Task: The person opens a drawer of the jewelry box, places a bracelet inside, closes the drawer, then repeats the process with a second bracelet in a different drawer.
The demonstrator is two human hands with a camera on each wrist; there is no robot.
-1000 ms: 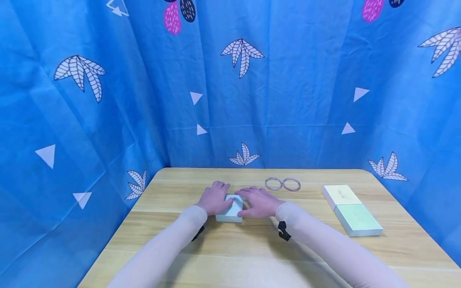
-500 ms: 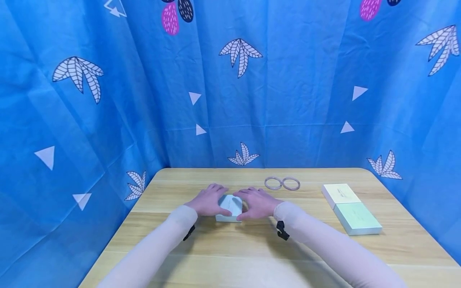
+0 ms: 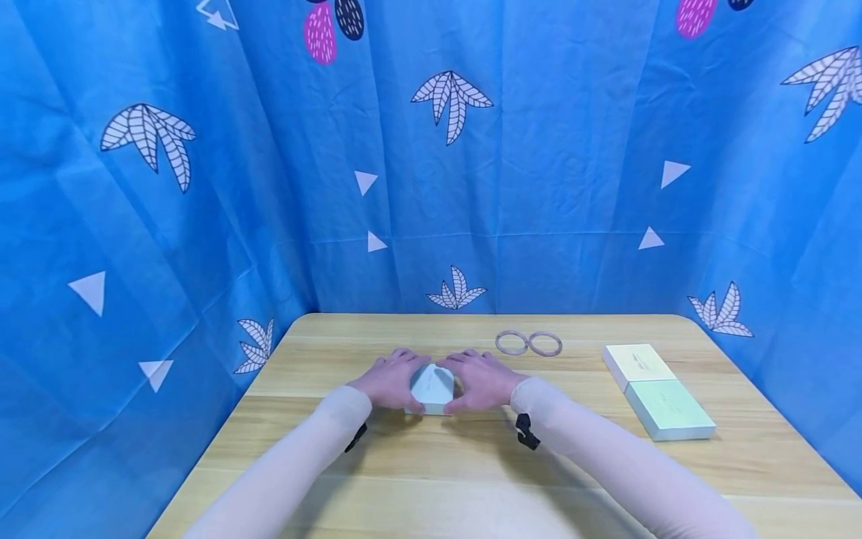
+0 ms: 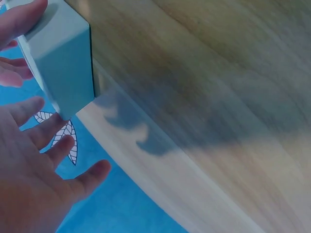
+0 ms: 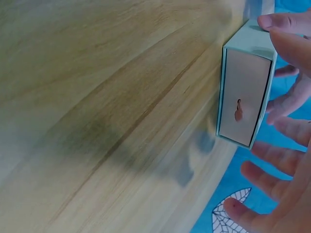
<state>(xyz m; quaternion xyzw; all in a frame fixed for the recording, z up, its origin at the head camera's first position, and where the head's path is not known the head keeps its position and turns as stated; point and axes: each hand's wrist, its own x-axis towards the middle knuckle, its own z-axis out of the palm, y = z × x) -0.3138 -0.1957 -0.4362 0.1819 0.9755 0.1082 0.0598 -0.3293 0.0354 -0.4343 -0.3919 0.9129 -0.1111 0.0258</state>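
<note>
A small pale blue drawer box (image 3: pixel 433 382) rests on the table between both hands, with faint lettering on its top. My left hand (image 3: pixel 389 380) grips its left part, thumb at the near face and fingers reaching to the far side. On the right part, my right hand (image 3: pixel 480 379) holds it likewise, thumb near and fingertips at the far corner. The right wrist view shows the box's white drawer end (image 5: pixel 244 87), pushed in, with a small cut-out. In the left wrist view, the plain blue end of the box (image 4: pixel 68 68) faces the left palm, the outer fingers spread.
Two pinkish ring-shaped bands (image 3: pixel 512 355) lie side by side behind the right hand. A cream box (image 3: pixel 638 364) and a pale green box (image 3: pixel 669 408) sit end to end at the right. Blue patterned curtain (image 3: pixel 566 187) surrounds the wooden table (image 3: pixel 471 479).
My left hand has shifted left, and its thumb has gone from the top of the box down to the near face. The right hand and the box stay nearly in place.
</note>
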